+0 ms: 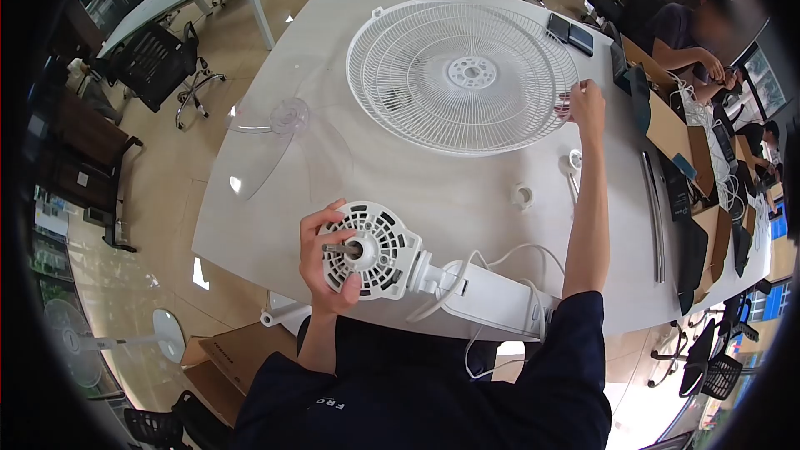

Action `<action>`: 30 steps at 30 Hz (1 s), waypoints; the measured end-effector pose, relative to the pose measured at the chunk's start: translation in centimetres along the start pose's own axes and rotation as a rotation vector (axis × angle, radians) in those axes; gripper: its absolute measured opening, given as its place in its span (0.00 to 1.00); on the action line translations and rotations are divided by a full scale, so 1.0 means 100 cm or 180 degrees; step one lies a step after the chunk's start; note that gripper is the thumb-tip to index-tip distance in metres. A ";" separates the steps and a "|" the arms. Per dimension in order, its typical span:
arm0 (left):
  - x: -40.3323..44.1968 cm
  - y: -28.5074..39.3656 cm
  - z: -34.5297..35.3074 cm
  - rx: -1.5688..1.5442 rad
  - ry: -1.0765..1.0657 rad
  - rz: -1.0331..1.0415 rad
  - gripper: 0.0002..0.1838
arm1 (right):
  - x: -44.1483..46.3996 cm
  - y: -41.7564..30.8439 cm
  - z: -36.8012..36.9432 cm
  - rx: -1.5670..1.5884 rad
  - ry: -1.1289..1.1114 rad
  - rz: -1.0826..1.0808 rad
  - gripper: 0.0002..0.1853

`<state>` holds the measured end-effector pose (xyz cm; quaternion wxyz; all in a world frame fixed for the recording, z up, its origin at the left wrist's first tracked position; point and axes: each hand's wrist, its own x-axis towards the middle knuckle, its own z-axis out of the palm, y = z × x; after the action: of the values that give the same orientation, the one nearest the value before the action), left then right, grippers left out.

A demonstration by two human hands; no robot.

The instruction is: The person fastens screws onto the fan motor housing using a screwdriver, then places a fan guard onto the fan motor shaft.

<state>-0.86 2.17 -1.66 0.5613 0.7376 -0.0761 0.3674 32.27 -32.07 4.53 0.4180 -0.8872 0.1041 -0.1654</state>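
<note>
My left hand [323,258] grips the round white fan motor housing [385,242], its metal shaft pointing out at the front. The housing joins a white neck and base part [487,296] with a white cable looped round it, lying at the table's near edge. My right hand [586,108] has its fingers closed on the right rim of the large white fan grille [450,100], which lies on the table. Near my right forearm is a small white round part with a rod [575,161]. A white ring nut [522,195] sits between the hands.
Transparent fan blades [265,162] lie on the left of the white table [450,179]. Two phones [570,34] are at the back right. Metal tubes [653,217] and open cardboard boxes [712,242] line the right side. A person [683,37] sits beyond them.
</note>
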 end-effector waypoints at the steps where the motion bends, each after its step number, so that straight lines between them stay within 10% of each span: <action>1: 0.001 0.001 0.000 0.0020 -0.0026 -0.0019 0.28 | 0.002 0.004 -0.001 0.0005 -0.0002 0.0009 0.14; 9: 0.000 0.001 -0.001 0.0084 -0.0014 0.0041 0.28 | 0.015 0.028 0.003 0.1351 -0.1580 0.0745 0.14; 30: 0.015 -0.002 0.011 -0.0085 -0.0022 0.0062 0.21 | -0.031 -0.067 -0.036 0.3155 -0.1650 0.0056 0.22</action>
<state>0.80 1.66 -1.00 0.5673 0.7305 -0.0902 0.3693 28.39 -29.37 11.23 0.7984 -0.5953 -0.0849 0.0324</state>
